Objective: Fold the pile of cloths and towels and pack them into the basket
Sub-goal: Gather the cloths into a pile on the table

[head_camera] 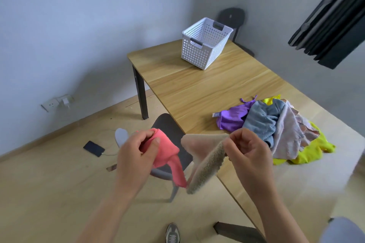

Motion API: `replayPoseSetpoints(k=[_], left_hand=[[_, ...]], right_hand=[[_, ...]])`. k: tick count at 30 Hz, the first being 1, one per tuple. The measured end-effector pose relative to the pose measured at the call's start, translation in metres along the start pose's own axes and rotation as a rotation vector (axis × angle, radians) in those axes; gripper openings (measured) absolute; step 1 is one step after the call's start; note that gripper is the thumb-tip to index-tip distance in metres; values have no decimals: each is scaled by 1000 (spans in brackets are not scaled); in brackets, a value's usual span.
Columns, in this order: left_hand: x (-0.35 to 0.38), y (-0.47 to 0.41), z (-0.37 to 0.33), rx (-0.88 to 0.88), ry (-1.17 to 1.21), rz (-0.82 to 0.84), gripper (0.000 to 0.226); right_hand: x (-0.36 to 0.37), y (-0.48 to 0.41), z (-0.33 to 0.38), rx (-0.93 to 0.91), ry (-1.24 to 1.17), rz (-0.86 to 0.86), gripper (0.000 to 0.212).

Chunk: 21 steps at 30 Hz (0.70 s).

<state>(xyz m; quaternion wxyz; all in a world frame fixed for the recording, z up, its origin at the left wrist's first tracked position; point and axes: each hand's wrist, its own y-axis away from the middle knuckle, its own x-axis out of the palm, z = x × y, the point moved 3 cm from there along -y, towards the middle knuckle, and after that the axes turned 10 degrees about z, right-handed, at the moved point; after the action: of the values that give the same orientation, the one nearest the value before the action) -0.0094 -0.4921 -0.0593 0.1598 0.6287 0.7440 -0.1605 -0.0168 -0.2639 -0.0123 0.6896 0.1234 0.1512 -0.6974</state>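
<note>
Two hands are raised in front of the camera, off the near left edge of the table [197,89]. The left hand [136,152] pinches a bunched pink cloth [167,156] between thumb and curled fingers. The right hand [246,150] pinches the upper edge of a fuzzy beige cloth [205,165] the same way. The two hang down and meet at their lower ends; whether they are one piece or two cannot be told. One pile of cloths lies on the table just beyond the right hand, and four colours show in it: purple [231,120] at the left with a small label, grey-blue [260,120] beside it, pale pink [288,134] draped further right, and yellow [314,150] underneath, poking out at the far and near ends. One white perforated basket [199,53] stands upright at the far end of the table, well apart from the pile, with a bare stretch of wood between them. There are two dark chairs: one [167,124] tucked at the table's left edge, partly hidden behind the held cloths, and another [231,16] in the corner behind the basket. On the floor lie one phone [93,148] with a cable and, at the bottom edge, one shoe [172,234]. A wall socket [50,104] sits low on the left wall, and a dark curtain [331,25] hangs at the upper right.
</note>
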Motion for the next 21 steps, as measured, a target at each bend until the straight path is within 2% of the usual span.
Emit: replayPoseSetpoints(k=[2,12,21], left_hand=[[6,1,-9,21,8,40,13],[69,24,-67,158,3,180,6],[174,50,-123,149,12,161,6]], right_hand=[[-17,15,2,11,-1,-85,20],[-111,57,-9,18,59,-296,14],[-222,58,-60,12,44,-288,18]])
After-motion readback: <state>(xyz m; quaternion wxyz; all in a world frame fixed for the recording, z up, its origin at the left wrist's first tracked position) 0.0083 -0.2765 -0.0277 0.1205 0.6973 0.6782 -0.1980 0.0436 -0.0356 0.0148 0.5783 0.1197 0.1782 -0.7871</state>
